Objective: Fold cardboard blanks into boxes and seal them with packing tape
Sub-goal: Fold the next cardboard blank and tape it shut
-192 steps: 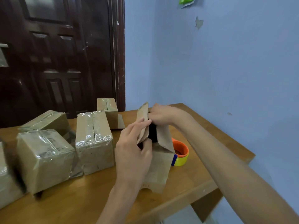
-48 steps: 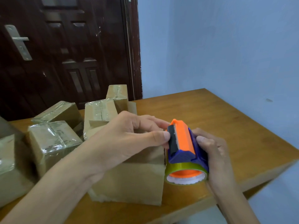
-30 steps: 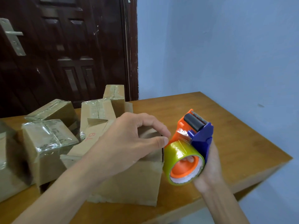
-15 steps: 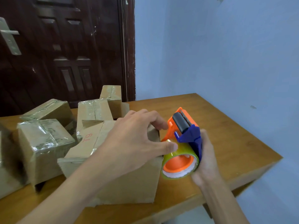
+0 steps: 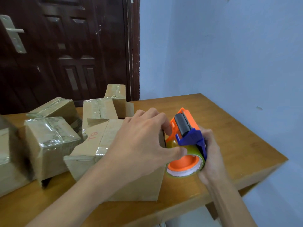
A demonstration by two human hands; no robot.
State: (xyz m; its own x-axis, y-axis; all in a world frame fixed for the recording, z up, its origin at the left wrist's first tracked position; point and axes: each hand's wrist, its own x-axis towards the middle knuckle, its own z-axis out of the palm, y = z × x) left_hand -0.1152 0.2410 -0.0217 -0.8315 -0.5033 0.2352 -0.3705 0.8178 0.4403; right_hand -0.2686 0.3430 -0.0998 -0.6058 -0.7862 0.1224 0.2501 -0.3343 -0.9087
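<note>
The cardboard box (image 5: 131, 185) being worked on stands near the front edge of the wooden table (image 5: 229, 128), and everything else is easiest placed from it. The left hand (image 5: 141, 145) lies over the box's top at its right end, fingers curled down over the far right corner and the thumb stretched out to the right, its tip touching the roll of yellowish tape on the tape dispenser (image 5: 185, 145). That dispenser sits hard against the box's right side, at the height of the top edge; it has an orange core and body, a blue frame and a black roller turned upward (the roller end points away from the person). The right hand (image 5: 211, 158) grips the dispenser from its right and underneath, fingers wrapped round the blue frame. On the box's top, left of the left hand, a red handwritten mark shows, and a strip of clear tape crosses the flap near the front left corner. Left of and behind the box stand several sealed boxes wrapped in glossy tape: one taped box (image 5: 50, 141) just beside its left end, a second (image 5: 54, 108) behind that one, a third (image 5: 98, 108) right behind the box, and a fourth (image 5: 117, 97) farther back still. Behind them all is a dark wooden door (image 5: 65, 46) with a metal handle (image 5: 13, 33), and a blue wall (image 5: 221, 54) rises beyond the box's right side.
</note>
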